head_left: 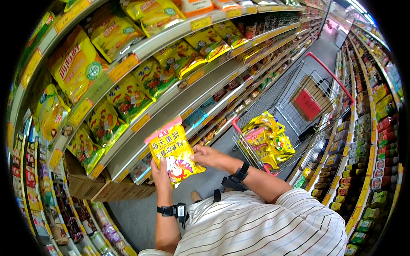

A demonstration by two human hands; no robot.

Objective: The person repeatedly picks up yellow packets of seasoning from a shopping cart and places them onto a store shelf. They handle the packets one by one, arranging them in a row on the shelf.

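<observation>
A yellow seasoning packet (174,147) with a pink top band is held up in front of me. My left hand (161,173) grips its lower left side, thumb across the front. At the packet's right edge, my right hand (208,156) is closed on it, its fingertips partly hidden behind. To the right stands a wire shopping cart (294,70) with red trim. Several similar yellow packets (273,136) lie heaped in its near end.
On my left, curved shelves (141,96) carry rows of yellow and green seasoning bags (130,96). A brown carton with a red panel (306,104) rests in the cart. Cardboard boxes (85,183) sit under the left shelf. Shelves of jars and bottles (358,149) line the right side.
</observation>
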